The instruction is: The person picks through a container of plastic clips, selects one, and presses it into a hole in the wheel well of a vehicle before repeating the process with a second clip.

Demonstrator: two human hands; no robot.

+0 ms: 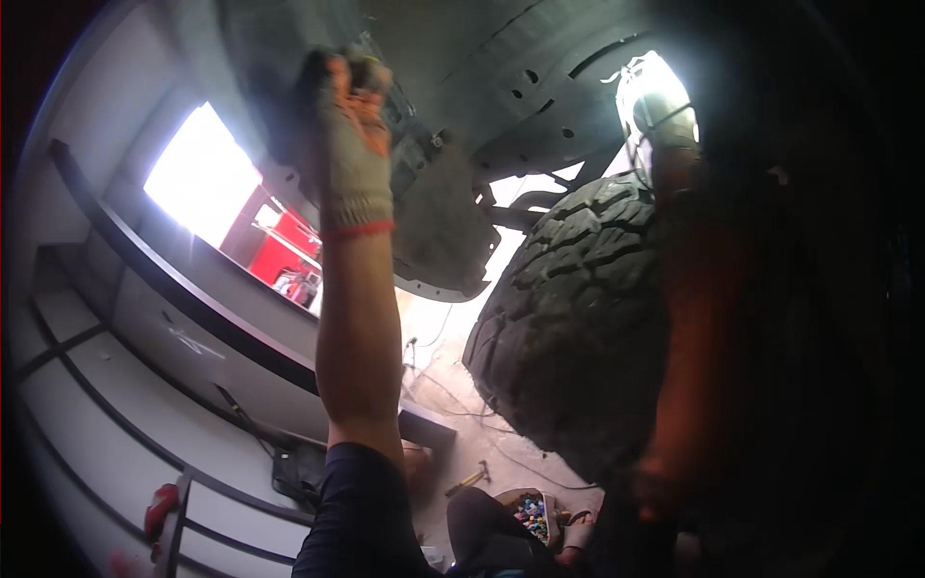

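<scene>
My left hand [358, 125], in a pale knitted glove with orange on the fingers, is raised against the dark underside of a vehicle [520, 91]. Its fingers are curled round something small and blurred. On the right, my right arm reaches up beside a large tyre [578, 289] with deep, blocky tread. Glare washes out my right hand [665, 116] at the top of that arm, beside a very bright light with a thin cord across it; its fingers cannot be made out.
Below are a hammer [469, 478], a tub of small coloured pieces [532, 511] and cables [501, 424] on the pale floor. A dark knee stands by the tub. Grey panels with a dark rail [173, 260] curve along the left; a red object [161, 511] is at lower left.
</scene>
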